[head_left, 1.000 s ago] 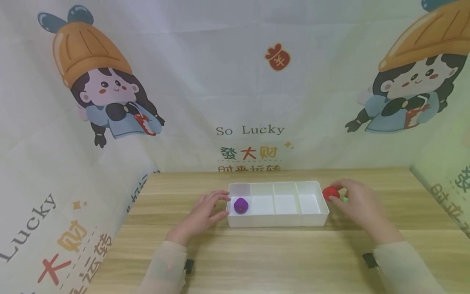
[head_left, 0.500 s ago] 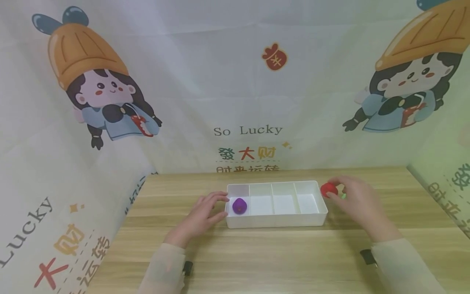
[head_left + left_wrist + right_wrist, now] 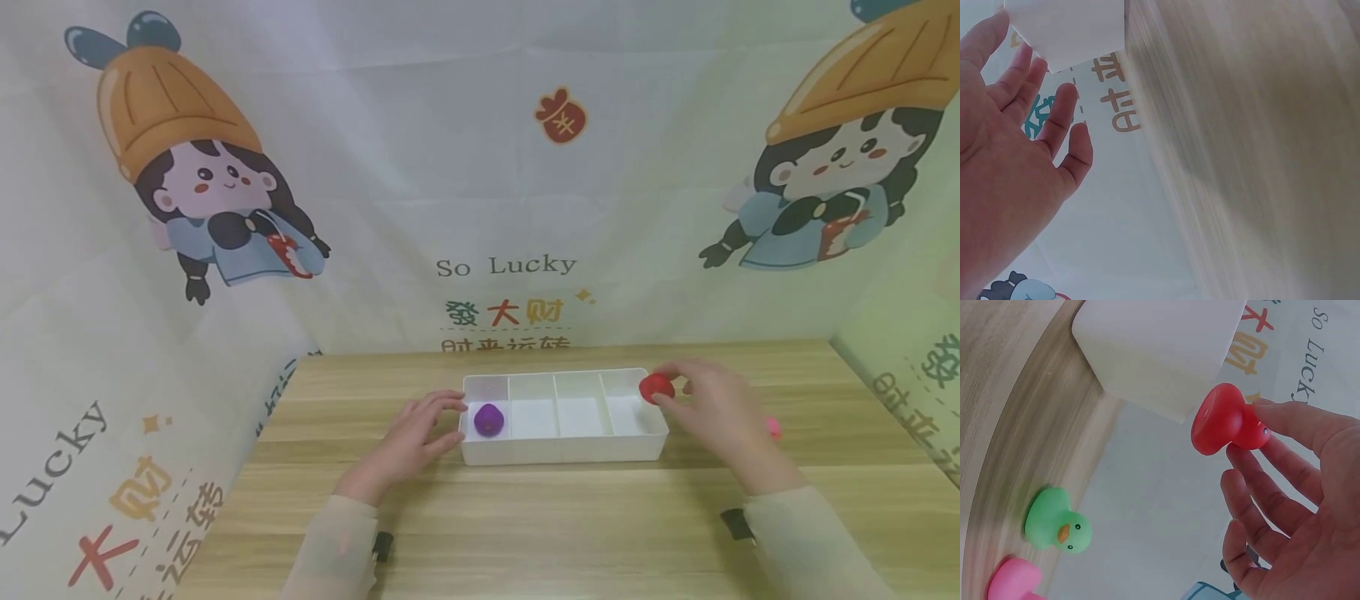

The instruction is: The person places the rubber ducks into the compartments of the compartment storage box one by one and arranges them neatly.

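A white box [image 3: 562, 451] with four compartments in a row stands on the table. In its leftmost compartment lies a purple toy [image 3: 489, 420]. The left hand [image 3: 408, 442] touches the box's left end with its fingertips, fingers relaxed; the left wrist view shows that hand [image 3: 1016, 137] against a white corner. Between thumb and fingers, the right hand [image 3: 712, 412] pinches a red rubber duck [image 3: 657, 389] at the box's right rim. In the right wrist view the red duck [image 3: 1221, 420] is held by its head, beside the box [image 3: 1154, 350].
To the right of the box, in the right wrist view, a green duck [image 3: 1054, 520] and a pink duck [image 3: 1015, 581] are on the wooden table [image 3: 540, 525]. The head view shows a bit of pink [image 3: 773, 428] behind the right wrist. Printed cloth [image 3: 375, 167] hangs behind.
The right hand has carried the red duck left, from beside the box to its right rim. A bit of pink has come into view behind the wrist. The left hand stays at the box.
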Action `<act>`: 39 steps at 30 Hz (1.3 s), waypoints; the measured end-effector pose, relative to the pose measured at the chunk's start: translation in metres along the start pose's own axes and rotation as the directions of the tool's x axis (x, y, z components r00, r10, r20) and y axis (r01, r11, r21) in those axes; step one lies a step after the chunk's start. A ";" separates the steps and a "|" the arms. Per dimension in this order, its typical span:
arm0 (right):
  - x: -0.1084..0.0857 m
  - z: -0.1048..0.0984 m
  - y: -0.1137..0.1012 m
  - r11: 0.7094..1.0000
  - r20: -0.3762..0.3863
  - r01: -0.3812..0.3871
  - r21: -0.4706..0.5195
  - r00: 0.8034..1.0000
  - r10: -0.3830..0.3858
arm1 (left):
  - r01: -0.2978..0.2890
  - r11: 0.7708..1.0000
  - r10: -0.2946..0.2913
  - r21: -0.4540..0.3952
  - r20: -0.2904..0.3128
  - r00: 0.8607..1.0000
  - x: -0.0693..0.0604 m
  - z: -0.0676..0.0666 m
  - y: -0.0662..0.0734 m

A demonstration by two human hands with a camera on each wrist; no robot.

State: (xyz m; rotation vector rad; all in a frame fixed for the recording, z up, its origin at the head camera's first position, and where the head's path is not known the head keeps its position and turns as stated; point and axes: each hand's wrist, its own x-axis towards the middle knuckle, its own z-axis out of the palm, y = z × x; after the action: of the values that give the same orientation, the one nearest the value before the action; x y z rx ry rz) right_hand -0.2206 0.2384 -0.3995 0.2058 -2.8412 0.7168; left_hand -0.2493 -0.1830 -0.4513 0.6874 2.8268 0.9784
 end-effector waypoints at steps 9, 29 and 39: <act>0.004 0.009 -0.006 0.994 -0.043 0.073 0.077 0.997 -0.070 | -0.002 1.000 0.002 0.003 -0.005 1.000 0.001 0.000 0.000; 0.007 0.038 -0.040 0.993 -0.017 0.111 0.047 0.994 -0.110 | 0.002 1.000 -0.002 -0.003 -0.001 1.000 0.000 0.000 0.000; 0.010 0.049 -0.060 0.990 -0.015 0.123 0.073 0.992 -0.122 | -0.009 1.000 0.009 -0.002 -0.006 1.000 0.001 0.001 -0.003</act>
State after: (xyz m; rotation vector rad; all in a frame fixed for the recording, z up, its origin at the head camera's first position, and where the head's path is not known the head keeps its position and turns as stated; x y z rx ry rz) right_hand -0.2270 0.1612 -0.4123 0.3836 -2.7658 0.7952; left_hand -0.2506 -0.1836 -0.4539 0.6985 2.8300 0.9869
